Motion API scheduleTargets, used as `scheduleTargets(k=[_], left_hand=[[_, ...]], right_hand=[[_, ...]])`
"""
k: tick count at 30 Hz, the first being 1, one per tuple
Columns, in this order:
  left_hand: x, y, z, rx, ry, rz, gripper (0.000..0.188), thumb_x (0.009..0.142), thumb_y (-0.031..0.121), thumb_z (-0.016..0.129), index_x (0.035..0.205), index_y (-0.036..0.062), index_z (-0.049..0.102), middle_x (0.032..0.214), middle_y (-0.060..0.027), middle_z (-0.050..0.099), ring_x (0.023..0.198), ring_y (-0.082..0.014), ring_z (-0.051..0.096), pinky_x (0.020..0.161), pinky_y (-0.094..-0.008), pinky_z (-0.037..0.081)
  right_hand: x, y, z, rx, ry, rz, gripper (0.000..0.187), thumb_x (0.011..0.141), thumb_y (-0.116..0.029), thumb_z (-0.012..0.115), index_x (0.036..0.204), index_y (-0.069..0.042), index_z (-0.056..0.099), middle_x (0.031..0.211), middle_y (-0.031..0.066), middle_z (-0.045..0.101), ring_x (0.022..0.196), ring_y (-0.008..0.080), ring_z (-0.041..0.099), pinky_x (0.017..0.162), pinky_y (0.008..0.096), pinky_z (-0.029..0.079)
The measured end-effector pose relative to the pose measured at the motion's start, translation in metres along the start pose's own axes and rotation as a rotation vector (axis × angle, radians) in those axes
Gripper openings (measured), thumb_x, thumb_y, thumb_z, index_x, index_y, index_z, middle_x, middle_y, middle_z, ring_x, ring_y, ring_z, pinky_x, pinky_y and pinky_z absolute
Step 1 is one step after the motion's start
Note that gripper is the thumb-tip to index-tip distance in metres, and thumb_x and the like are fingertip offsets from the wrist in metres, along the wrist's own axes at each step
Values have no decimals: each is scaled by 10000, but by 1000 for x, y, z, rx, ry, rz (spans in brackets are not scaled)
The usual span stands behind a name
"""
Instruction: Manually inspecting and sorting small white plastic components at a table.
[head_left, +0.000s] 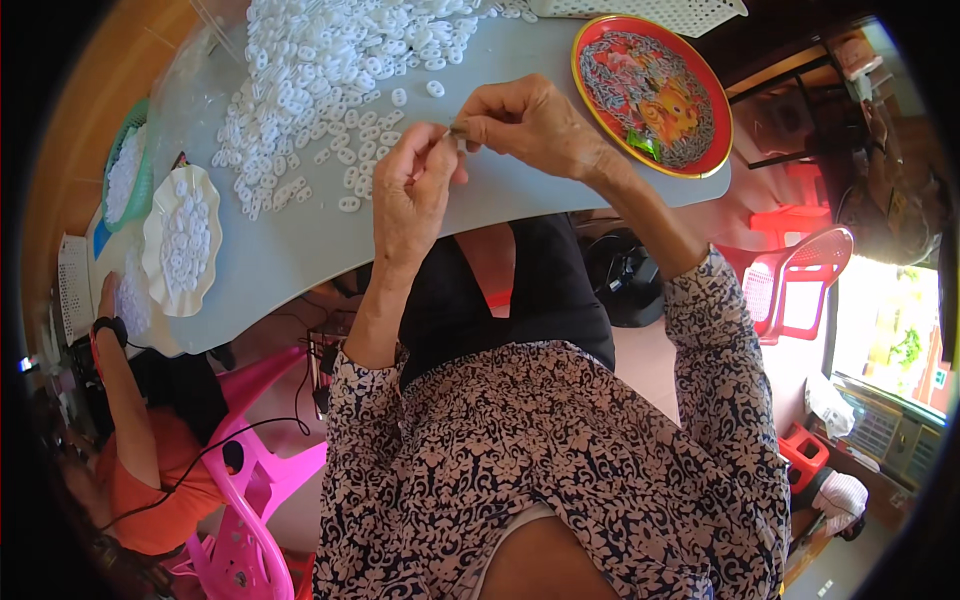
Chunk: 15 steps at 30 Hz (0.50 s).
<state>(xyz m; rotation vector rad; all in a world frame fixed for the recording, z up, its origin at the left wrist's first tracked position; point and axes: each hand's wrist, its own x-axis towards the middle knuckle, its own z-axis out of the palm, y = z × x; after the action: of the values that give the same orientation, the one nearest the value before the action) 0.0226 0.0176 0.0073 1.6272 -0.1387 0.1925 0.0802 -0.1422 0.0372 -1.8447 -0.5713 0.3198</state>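
Pinching tiny part point(457, 131) between left hand point(412, 188) and right hand point(535, 125), over counter point(285, 255) | likely mid-piece | remaining: heaped white pieces point(330, 50), metal bits point(607, 75) in tray point(718, 138) | done: cannot tell, maybe those in dish point(152, 232)

Daylight glares through a blown-out window point(892, 335) at right; the tabletop point(285, 255) is evenly bright with soft shadows; the tiny pinched part point(458, 131) lacks sharp detail; fisheye distortion bends edges toward a dim, blurry black rim

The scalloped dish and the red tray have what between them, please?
Head view: loose white two-holed pieces, the left hand and the right hand.
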Motion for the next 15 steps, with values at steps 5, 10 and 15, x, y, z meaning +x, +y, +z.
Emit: scheduleTargets(k=[5,10,15], left_hand=[[-4,-3,3,4,-53,-39,112,867,96,529,827,-4,560,654,-19,545,583,-73,525,532,-214,393],[-8,-5,6,-31,-27,-74,115,867,90,536,808,-9,548,621,-5,513,565,-52,491,508,-204,372],[-9,-4,6,-54,-47,-60,117,876,89,536,809,-7,534,599,6,471,551,-38,441,502,-196,353]], right_hand=[[24,7,-44,-424,235,-113,120,805,-140,610,803,-41,677,644,73,639,567,132,596,563,285,471],[38,28,-63,-817,13,-328,103,755,-67,628,823,6,655,729,130,640,609,250,603,601,324,489],[40,25,-50,-813,-85,-276,81,749,-59,614,787,2,650,747,138,637,664,286,612,645,346,495]])
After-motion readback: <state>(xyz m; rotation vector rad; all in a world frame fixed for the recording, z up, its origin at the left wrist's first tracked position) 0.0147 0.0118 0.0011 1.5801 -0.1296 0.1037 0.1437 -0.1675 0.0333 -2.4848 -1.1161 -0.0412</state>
